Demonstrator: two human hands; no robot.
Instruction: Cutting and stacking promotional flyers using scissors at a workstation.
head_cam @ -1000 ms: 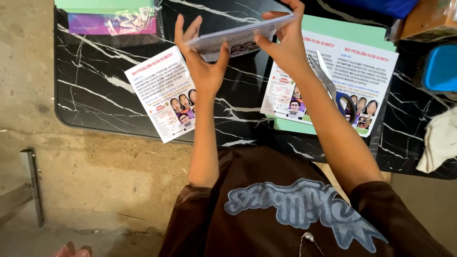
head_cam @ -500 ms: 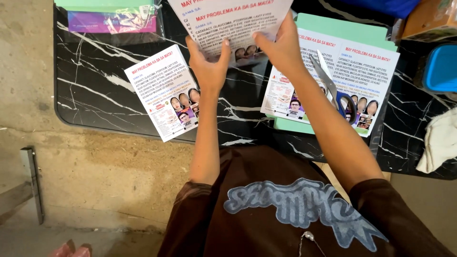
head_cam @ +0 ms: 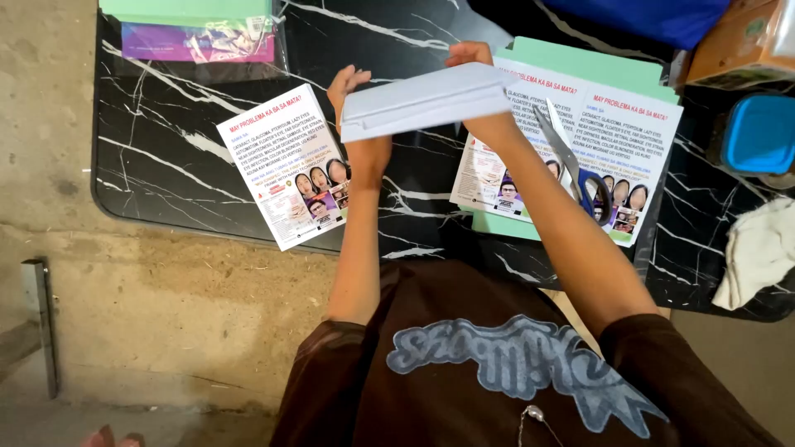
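- A green and purple packet is lying at the far left edge of the black marbled bench.
- A single printed flyer is resting flat on the bench, tilted, just left of the person's left forearm.
- The left hand is holding up the left end of a white folded sheet, its grip closing on the paper with the fingers rising behind the edge.
- The sheet is hovering above the bench, between the two hands, its blank side facing the camera.
- The right hand is gripping the sheet's right end, mostly hidden behind it.
- Scissors are lying on a stack of flyers over green paper, just right of the right forearm.
- A blue lidded box and a white cloth are sitting at the far right.
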